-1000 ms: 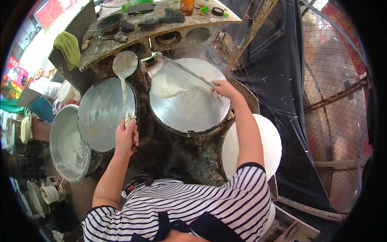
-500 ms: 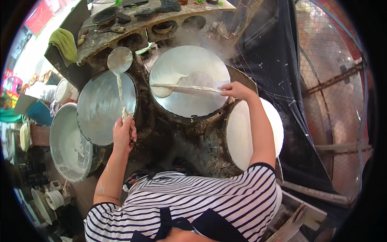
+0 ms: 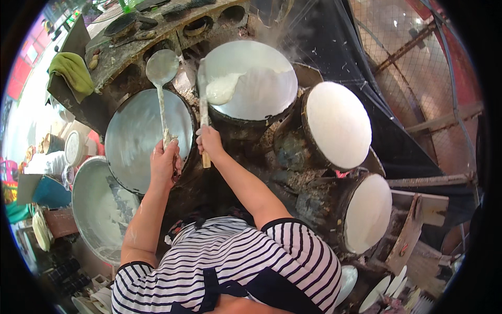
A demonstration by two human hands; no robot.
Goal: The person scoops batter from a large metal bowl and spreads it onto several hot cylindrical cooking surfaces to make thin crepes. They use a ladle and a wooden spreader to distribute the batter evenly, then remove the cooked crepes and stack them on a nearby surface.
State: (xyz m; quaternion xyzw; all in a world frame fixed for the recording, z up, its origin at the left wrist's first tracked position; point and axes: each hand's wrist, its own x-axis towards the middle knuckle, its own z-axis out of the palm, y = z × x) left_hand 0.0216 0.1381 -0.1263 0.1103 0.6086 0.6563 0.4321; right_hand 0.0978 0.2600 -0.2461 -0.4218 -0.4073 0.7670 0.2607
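My left hand [image 3: 165, 162] is closed around the batter-coated handle of a metal ladle [image 3: 162, 67]. The ladle's round bowl hangs beyond the far edge of the left round metal griddle [image 3: 137, 138]. In my right hand [image 3: 210, 140] is a long flat wooden stick [image 3: 204, 107], pointing away from me. Its far part lies along the left edge of the middle griddle [image 3: 266, 91]. A thick pool of white batter [image 3: 222, 90] sits there just right of the stick, with a thin film trailing rightward.
A metal basin [image 3: 83, 201] holding white batter stands at the left. Two round white-topped griddles [image 3: 339, 125] [image 3: 368, 214] are on the right. A sooty stove ledge [image 3: 178, 31] runs across the back, with a green towel [image 3: 71, 76] at its left. Black sheeting [image 3: 329, 52] hangs at the right.
My right hand has moved left and nearer to me. The stick has turned from lying across the middle griddle to pointing away along its left edge. The view has shifted, showing another right-hand griddle.
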